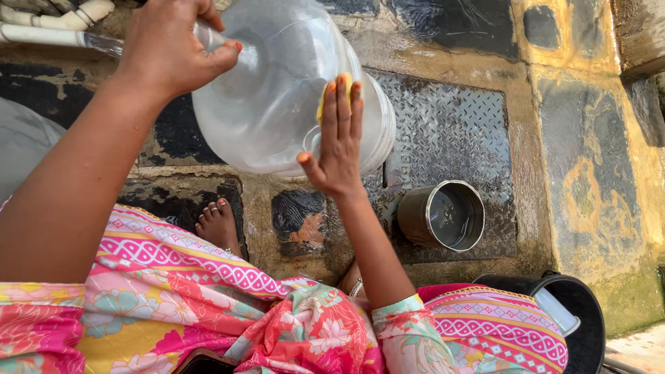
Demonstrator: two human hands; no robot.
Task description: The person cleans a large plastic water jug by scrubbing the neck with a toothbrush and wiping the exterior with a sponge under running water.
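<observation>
My fingers first: on my left hand [163, 52] they curl tight round the neck of the jug [277, 90], thumb hooked over the front. On my right hand [336, 142] they lie straight and close together, flat against the jug's side, pressing a yellow sponge [323, 97] to the plastic — thumb stuck out apart.

The jug is a big clear plastic one, tipped on its side and held up off the ground, in front of my knees. Taking it as the landmark: a pipe [48, 34] runs in from the left toward its neck, a steel cup [443, 216] stands on the ground below and to the right of it, and a black bucket [589, 312] sits further right and nearer me, with a pale plastic thing lying in it. My bare foot [218, 225] is under the jug, on the checker plate [457, 118] and stained concrete.

I judge the jug light, since it looks empty — but bulky, and its thin walls will likely give under a hard squeeze. It looks wet, so probably slippery. The neck seems the one sure hold; the round belly offers only a flat palm for steadying.

Count: one jug, one sponge, one pipe, one cup, one bucket, one foot in view, two hands.
</observation>
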